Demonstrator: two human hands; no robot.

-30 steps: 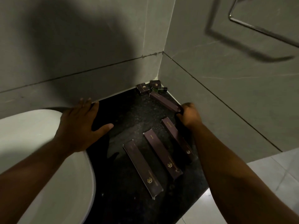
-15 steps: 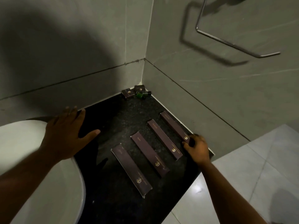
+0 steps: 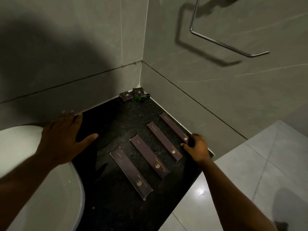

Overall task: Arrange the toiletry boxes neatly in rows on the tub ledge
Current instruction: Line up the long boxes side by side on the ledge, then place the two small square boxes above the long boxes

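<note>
Several long dark purple toiletry boxes lie side by side on the black granite ledge, all angled alike. The rightmost long box lies along the wall, and my right hand grips its near end with curled fingers. Beside it lie the second long box, the third long box and the nearest long box. My left hand rests flat, fingers spread, on the ledge by the tub rim. Two small boxes and a small green bottle sit in the far corner.
The white tub curves along the left. Grey tiled walls meet behind the ledge. A chrome towel rail juts from the right wall. Pale floor tiles drop off beyond the ledge's right edge.
My right hand pulled the rightmost long box from near the corner back toward me, into line with the other long boxes. My left hand stayed flat on the ledge.
</note>
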